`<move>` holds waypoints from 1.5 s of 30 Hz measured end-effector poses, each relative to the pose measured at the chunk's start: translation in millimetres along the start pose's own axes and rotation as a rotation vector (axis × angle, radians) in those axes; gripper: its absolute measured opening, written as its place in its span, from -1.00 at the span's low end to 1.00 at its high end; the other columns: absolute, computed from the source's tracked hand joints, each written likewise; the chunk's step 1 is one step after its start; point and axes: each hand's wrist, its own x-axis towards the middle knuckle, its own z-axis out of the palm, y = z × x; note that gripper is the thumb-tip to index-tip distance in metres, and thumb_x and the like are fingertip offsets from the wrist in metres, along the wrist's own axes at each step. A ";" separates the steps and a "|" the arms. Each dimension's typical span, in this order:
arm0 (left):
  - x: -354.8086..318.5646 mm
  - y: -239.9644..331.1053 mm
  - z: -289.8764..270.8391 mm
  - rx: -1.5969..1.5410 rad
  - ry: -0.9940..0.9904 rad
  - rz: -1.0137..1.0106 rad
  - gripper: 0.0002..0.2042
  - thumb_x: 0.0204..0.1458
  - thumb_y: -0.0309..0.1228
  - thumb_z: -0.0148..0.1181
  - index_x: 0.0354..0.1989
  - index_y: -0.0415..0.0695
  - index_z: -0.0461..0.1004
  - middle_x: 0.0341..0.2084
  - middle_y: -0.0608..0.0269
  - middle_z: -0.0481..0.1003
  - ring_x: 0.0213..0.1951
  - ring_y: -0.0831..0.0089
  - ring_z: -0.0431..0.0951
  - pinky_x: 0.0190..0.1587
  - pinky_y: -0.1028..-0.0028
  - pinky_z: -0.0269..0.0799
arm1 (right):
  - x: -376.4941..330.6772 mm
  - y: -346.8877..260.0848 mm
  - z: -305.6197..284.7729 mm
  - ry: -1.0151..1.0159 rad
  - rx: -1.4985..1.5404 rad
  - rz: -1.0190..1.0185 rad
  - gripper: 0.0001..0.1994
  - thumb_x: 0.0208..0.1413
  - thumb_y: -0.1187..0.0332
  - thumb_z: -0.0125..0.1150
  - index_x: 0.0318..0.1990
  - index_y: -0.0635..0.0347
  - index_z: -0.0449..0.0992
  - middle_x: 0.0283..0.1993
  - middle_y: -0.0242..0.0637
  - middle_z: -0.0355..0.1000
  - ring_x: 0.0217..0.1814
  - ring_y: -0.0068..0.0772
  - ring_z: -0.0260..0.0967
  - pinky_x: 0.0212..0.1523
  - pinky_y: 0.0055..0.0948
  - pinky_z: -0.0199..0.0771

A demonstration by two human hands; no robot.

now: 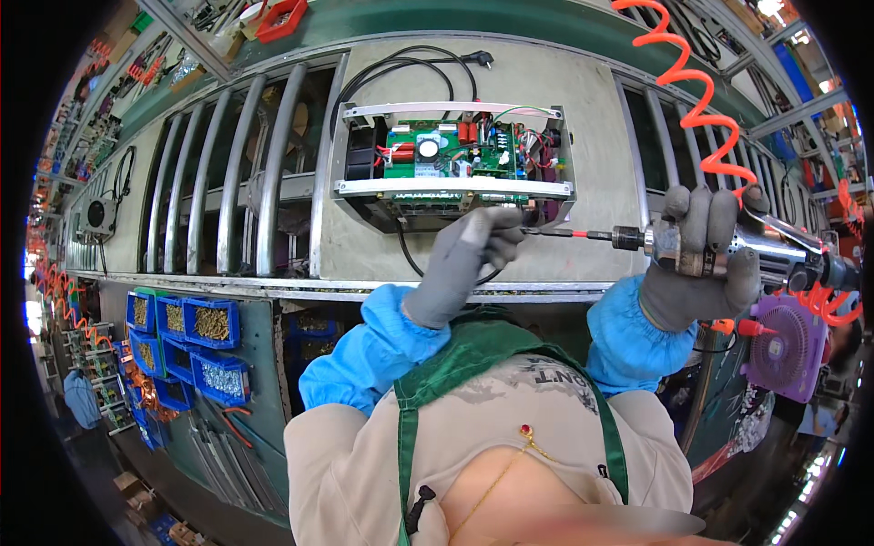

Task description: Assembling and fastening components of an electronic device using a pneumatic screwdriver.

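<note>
A metal-framed electronic unit (455,188) with a green circuit board (496,162) lies before me on a pale board. Grey gloves cover both hands. At the unit's near side, my left hand (464,259) has its fingers curled together beside the tip of the driver bit. Whatever they may pinch is hidden. My right hand (696,282) is wrapped round a pneumatic screwdriver (628,238), held level to the right of the unit. Its long bit points left, toward the unit's near edge and my left fingertips. Whether the bit touches a screw cannot be seen.
A black power cable (401,62) with a plug loops behind the unit. Metal rollers (238,173) flank the board. An orange coiled air hose (696,109) hangs at the right. Blue bins (218,378) of screws stand at lower left. A purple fan (787,350) is at lower right.
</note>
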 end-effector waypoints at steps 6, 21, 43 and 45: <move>32.2 -67.0 -19.4 0.688 0.138 -0.149 -0.66 0.11 -0.19 0.01 -0.19 -0.25 0.49 -0.55 0.20 0.49 -0.57 0.51 0.45 -0.47 0.46 0.36 | -4.3 -19.3 -19.9 0.125 -0.027 -0.023 -0.47 -0.11 0.27 0.04 0.09 0.24 0.27 -0.62 -0.51 0.01 -0.65 -0.58 0.02 -0.18 -0.26 0.33; 2.9 -74.8 -4.9 0.953 0.240 0.426 -0.81 0.01 -0.40 0.14 -0.22 -0.19 0.51 -0.41 0.09 0.51 -0.40 0.21 0.53 -0.35 0.35 0.42 | -3.3 -28.4 -41.8 0.050 -0.087 0.027 -0.49 -0.09 0.28 0.07 0.09 0.22 0.29 -0.63 -0.50 0.01 -0.65 -0.58 0.03 -0.30 -0.32 0.22; 14.9 -105.4 -29.4 1.069 0.176 0.230 -0.76 0.01 -0.23 0.13 -0.35 -0.16 0.52 -0.49 0.07 0.47 -0.45 0.13 0.49 -0.40 0.23 0.39 | -11.5 -43.2 -39.3 0.100 -0.214 -0.046 -0.50 -0.11 0.28 0.08 0.06 0.25 0.29 -0.64 -0.51 0.01 -0.65 -0.57 0.01 -0.42 -0.38 0.11; 6.3 -93.3 -16.6 0.815 0.130 0.231 -0.78 0.00 -0.24 0.16 -0.35 -0.16 0.51 -0.48 0.11 0.46 -0.50 0.24 0.47 -0.42 0.33 0.37 | -11.7 -44.7 -40.2 0.081 -0.211 -0.032 -0.49 -0.11 0.30 0.07 0.07 0.26 0.28 -0.65 -0.50 0.02 -0.66 -0.57 0.01 -0.44 -0.38 0.09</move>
